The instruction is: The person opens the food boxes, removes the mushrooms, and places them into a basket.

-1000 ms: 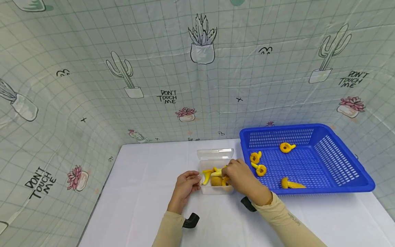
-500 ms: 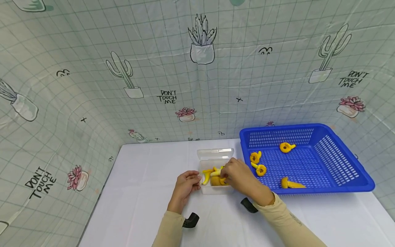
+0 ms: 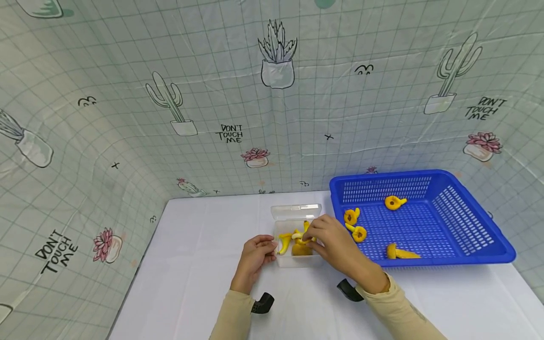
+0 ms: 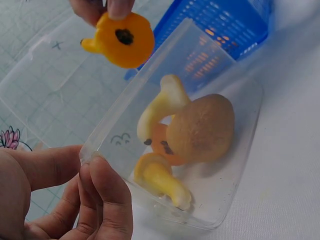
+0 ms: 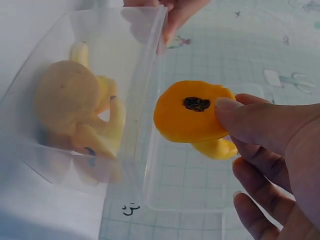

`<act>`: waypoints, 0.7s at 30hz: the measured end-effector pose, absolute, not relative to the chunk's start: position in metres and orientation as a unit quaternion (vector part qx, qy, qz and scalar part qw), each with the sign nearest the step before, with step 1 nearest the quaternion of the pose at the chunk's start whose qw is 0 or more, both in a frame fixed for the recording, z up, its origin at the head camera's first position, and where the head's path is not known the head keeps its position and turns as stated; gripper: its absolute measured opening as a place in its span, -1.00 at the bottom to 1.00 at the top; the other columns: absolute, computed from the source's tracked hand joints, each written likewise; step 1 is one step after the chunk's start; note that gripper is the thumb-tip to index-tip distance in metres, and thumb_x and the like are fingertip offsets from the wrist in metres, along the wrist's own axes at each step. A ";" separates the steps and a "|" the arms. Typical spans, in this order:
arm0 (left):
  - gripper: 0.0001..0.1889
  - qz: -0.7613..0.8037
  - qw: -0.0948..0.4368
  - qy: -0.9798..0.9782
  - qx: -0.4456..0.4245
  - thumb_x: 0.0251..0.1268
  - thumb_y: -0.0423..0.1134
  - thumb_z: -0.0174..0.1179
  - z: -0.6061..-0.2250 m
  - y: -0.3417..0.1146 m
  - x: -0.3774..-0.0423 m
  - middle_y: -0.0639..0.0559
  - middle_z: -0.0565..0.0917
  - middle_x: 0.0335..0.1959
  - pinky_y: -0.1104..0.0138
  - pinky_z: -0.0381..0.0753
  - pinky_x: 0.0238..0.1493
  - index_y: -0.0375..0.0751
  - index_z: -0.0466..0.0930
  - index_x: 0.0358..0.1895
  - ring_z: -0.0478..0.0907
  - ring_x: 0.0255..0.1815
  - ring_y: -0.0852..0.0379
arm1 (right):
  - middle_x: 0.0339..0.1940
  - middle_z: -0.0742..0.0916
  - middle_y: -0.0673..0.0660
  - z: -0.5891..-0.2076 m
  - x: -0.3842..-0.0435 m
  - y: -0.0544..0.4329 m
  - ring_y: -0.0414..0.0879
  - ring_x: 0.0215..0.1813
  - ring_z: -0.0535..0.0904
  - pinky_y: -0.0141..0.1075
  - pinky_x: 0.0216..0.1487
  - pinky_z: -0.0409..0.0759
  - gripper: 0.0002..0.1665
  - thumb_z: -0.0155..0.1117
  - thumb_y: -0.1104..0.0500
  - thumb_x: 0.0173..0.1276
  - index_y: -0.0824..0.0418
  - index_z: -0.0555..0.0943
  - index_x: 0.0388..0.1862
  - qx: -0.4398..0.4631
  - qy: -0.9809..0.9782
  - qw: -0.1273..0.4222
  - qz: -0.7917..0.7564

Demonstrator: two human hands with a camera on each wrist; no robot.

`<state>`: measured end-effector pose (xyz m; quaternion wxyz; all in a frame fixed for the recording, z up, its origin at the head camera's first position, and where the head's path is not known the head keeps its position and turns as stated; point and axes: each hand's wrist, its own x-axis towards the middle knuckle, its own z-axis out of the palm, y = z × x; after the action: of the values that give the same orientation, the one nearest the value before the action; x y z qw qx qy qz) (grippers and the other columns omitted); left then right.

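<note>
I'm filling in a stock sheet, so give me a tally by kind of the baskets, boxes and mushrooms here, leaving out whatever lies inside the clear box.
Basket: 1
Box: 1
Mushrooms: 5 (4 lying in the basket, plus the held mushroom in the right hand)
Total: 7

The table [image 3: 204,236] is covered with a white cloth [image 3: 306,307], lightly creased in places. On its right side a blue perforated basket [image 3: 414,229] is set upright; just left of it a clear plastic box [image 3: 297,262] is placed, its lid [image 3: 296,212] opened toward the back
</note>
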<state>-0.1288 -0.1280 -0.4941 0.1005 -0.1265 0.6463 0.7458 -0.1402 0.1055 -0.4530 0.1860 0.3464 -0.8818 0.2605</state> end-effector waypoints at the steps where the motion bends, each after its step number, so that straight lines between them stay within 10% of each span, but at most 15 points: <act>1: -0.69 0.746 0.101 0.646 -0.127 0.46 -0.49 0.24 -0.494 -0.128 -0.129 0.09 0.60 -0.38 0.50 0.65 -0.42 -0.58 0.50 0.16 0.53 -0.45 0.25 | -0.31 0.74 -0.07 -0.452 -0.139 0.106 -0.08 -0.06 0.60 -0.07 0.04 0.62 -0.78 0.69 0.33 0.13 0.09 0.80 -0.34 0.346 -0.881 0.189 0.262; 21: -0.71 0.744 0.101 0.649 -0.123 0.46 -0.50 0.24 -0.496 -0.128 -0.129 0.10 0.60 -0.39 0.50 0.65 -0.42 -0.57 0.50 0.15 0.53 -0.45 0.25 | -0.27 0.73 -0.09 -0.432 -0.125 0.150 -0.12 -0.18 0.60 -0.08 -0.09 0.59 -0.60 0.71 0.45 -0.03 0.09 0.75 -0.31 0.324 -0.872 0.252 0.266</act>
<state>-0.1294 -0.1282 -0.4959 0.1006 -0.1232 0.6486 0.7443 -0.1249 0.1498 -0.4322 0.2521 0.3242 -0.8722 0.2659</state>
